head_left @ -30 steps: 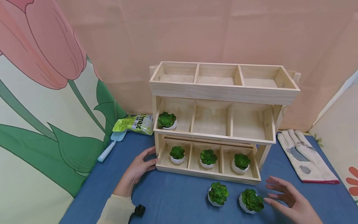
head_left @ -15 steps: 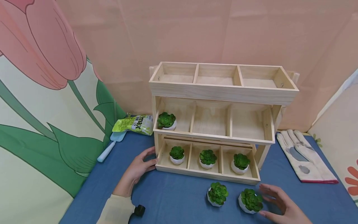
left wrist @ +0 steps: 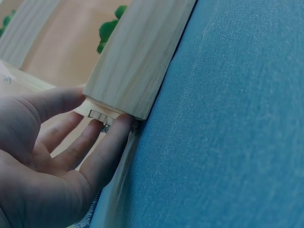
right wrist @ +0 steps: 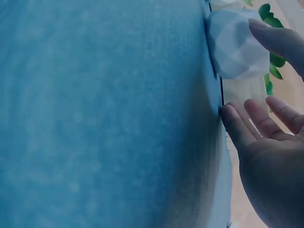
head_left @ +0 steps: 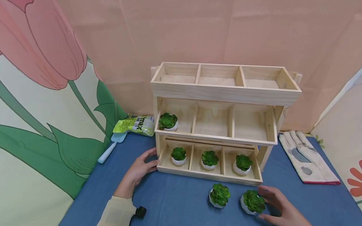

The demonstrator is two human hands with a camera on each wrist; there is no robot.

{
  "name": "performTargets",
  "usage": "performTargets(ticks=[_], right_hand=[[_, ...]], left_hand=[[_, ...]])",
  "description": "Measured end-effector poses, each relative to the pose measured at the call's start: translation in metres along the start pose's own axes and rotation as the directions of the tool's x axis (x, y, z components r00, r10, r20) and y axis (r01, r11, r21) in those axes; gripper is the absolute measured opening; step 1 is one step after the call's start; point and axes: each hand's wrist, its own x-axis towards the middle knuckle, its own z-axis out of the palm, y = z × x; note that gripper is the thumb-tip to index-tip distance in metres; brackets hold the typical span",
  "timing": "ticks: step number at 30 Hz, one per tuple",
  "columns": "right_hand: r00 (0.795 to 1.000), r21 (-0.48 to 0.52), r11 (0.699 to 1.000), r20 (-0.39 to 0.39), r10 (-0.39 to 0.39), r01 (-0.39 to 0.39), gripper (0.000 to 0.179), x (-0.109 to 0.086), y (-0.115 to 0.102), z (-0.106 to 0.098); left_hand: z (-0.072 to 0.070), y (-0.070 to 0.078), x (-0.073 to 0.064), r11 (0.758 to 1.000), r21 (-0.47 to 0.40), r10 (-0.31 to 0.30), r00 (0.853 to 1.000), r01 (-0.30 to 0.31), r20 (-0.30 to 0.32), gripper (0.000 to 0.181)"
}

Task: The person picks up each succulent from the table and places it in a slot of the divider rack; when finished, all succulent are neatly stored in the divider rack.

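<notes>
A three-tier wooden shelf point(head_left: 226, 94) with compartments stands on the blue cloth. My left hand point(head_left: 142, 166) touches the left end of its bottom tray point(left wrist: 128, 61), fingers extended and spread against the end. Low at the right, my right hand point(head_left: 278, 204) is spread beside a potted succulent point(head_left: 253, 201) in a white faceted pot point(right wrist: 237, 45). In the right wrist view its thumb overlaps the pot, and the other fingers stand apart from it. A second potted succulent point(head_left: 219, 195) stands just to the left, in front of the shelf.
Three potted succulents sit in the bottom tray, one per compartment; another succulent point(head_left: 168, 121) is in the middle tier's left compartment. A green bag point(head_left: 135, 125) and light-blue trowel point(head_left: 111, 147) lie left of the shelf. Cloth gloves point(head_left: 308, 157) lie to its right.
My right hand has moved left, closer around the right-hand potted succulent. My left hand stays at the tray's end, and the plants stay in place.
</notes>
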Motion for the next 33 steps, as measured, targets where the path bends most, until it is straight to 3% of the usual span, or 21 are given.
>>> performTargets(ticks=[6, 13, 25, 33], right_hand=[[0.996, -0.056, 0.994, -0.004, -0.093, 0.093, 0.084, 0.004, 0.003, 0.002], [0.999, -0.08, 0.997, 0.031, -0.015, 0.018, 0.087, 0.012, -0.006, 0.007], [0.995, -0.081, 0.993, 0.058, -0.077, 0.082, 0.083, 0.016, -0.01, 0.011], [0.996, -0.06, 0.998, 0.085, -0.03, 0.035, 0.079, 0.018, -0.01, 0.009]], left_hand=[[0.0, 0.0, -0.001, 1.0, -0.001, 0.008, 1.0, -0.008, 0.006, 0.064], [-0.001, 0.0, -0.001, 1.0, -0.006, 0.0, 1.0, 0.0, 0.007, 0.066], [-0.001, 0.0, -0.002, 1.0, -0.002, 0.008, 1.0, -0.008, 0.017, 0.065], [-0.001, 0.001, -0.002, 1.0, 0.0, 0.007, 1.0, -0.007, 0.016, 0.065]])
